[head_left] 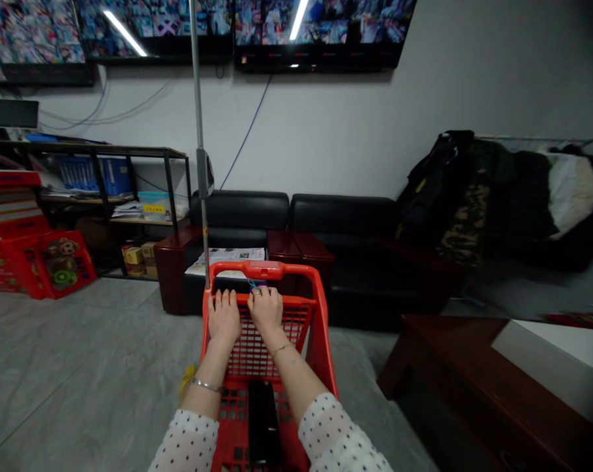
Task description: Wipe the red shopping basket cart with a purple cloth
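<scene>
A red plastic shopping cart (320,328) stands right in front of me. My left hand (225,321) rests on the top edge of its inner grid panel (249,351), fingers stretched out at the left side. Close beside it, my right hand (267,313) is closed at the same edge. A small purple item (261,286) with a teal cord (252,284) shows at its fingers; most of it is hidden, so its kind is unclear. Beyond both hands is the cart's handle (264,267). A black, glossy, flat object (263,423) lies in the cart between my forearms.
A metal pole (198,98) rises at the cart's left corner. Black sofas (343,216) with wooden armrests stand ahead, newspapers (242,254) on one. A dark wooden table (438,354) is at right, a clothes rack (535,139) behind. Shelves (143,152) and red boxes (63,262) are left.
</scene>
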Demonstrator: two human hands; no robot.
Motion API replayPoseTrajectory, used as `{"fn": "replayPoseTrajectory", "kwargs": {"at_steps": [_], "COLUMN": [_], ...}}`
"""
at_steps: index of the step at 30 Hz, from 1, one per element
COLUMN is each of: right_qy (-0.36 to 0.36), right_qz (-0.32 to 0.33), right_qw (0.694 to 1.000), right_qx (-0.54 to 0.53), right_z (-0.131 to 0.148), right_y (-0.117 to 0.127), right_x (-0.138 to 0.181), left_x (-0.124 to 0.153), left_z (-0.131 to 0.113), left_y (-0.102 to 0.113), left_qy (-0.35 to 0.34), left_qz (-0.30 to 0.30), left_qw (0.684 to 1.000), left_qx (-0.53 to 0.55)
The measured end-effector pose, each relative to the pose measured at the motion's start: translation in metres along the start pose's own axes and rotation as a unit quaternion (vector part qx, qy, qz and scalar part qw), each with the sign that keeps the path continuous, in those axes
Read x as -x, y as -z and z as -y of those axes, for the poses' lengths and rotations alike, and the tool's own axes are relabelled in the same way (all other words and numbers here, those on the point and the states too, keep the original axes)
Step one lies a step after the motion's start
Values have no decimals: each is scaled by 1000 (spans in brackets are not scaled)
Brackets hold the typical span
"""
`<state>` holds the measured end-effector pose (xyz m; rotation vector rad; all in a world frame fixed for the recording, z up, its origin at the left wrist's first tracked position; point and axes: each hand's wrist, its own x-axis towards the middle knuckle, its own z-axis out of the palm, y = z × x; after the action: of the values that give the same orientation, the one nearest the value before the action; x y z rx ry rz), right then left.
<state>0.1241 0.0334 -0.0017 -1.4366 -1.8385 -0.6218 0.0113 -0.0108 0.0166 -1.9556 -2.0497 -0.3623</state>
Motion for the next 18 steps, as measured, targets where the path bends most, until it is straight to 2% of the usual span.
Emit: {"fn": "replayPoseTrajectory", "kwargs": {"at_steps": [2, 4, 7, 9, 12, 16, 18], "right_qy": [21, 18, -56, -108, -116, -10, 26], "right_qz": [7, 5, -17, -37, -50, -19, -7], "right_qw": [1000, 1000, 998, 992, 990, 1000, 999], "right_qx": [-8, -1, 30, 50, 57, -3, -29], "right_z": [-9, -33, -69, -77, -53, 4, 18], "right_y": [3, 7, 13, 12, 6, -2, -3], "right_x": [1, 4, 9, 9, 6, -1, -3], "left_x": [1, 1, 0, -1, -2, -2, -1], "left_z": [3, 5, 5, 3, -1, -1, 2], "left_y": [0, -1, -2, -2, 1, 2, 0], "left_qy": [-1, 0, 0, -4, 2, 5, -1], "left_qz": [-10, -11, 1, 8, 14, 7, -3], "left_qw": [1000, 1000, 1000, 1000, 1000, 1000, 1000], "left_qx": [-5, -9, -5, 0, -2, -5, -4]}}
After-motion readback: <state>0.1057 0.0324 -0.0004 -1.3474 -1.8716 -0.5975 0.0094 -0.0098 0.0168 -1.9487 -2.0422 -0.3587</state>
